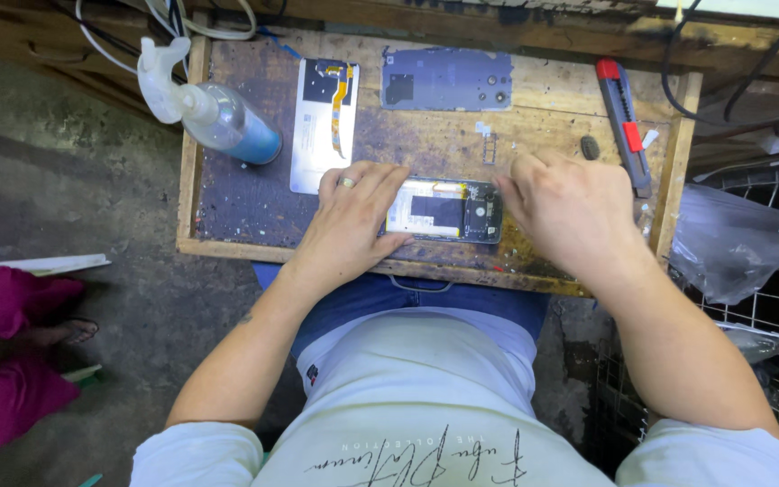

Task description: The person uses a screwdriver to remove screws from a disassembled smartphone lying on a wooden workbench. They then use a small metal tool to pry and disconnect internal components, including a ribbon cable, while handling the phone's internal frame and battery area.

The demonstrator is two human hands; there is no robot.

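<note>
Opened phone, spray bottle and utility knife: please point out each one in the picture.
Opened phone (444,209), head view, on the dark battery area.
Spray bottle (227,122), head view, on the clear body.
Utility knife (626,126), head view, on the red slider.

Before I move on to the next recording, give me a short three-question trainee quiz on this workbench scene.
1. True or false: both hands rest on the opened phone at the front of the wooden board.
2. Which thing lies along the board's right edge? A) spray bottle B) utility knife C) screen panel
3. Fill in: the left hand wears a ____ on one finger.

Key:
1. True. The left hand covers the phone's left end and the right hand works at its right end.
2. B. The red and grey utility knife lies there; the spray bottle lies at the left, with the screen panel beside it.
3. Ring.
</note>
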